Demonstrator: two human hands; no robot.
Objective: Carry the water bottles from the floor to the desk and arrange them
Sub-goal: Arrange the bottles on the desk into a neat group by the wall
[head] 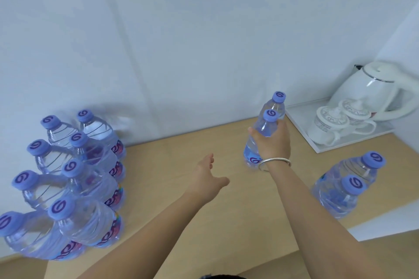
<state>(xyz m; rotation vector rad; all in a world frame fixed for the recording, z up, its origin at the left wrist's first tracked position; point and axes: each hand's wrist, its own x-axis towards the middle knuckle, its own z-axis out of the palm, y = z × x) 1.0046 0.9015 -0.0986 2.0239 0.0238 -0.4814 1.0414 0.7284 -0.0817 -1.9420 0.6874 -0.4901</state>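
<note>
Water bottles (264,133), two, gripped together by right hand (273,140) at the desk (181,161) rear beside the tray (301,120); left hand (207,173) spread, empty; risk: one slips the shared grip and topples.

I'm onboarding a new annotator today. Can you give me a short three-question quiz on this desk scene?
1. True or false: the right hand grips two bottles at once.
2. Which stands on the white tray? A) kettle and cups B) a bottle C) a book
3. Fill in: the left hand is ____ and holds nothing.

Key: 1 true; 2 A, the kettle and cups; 3 open.
</note>
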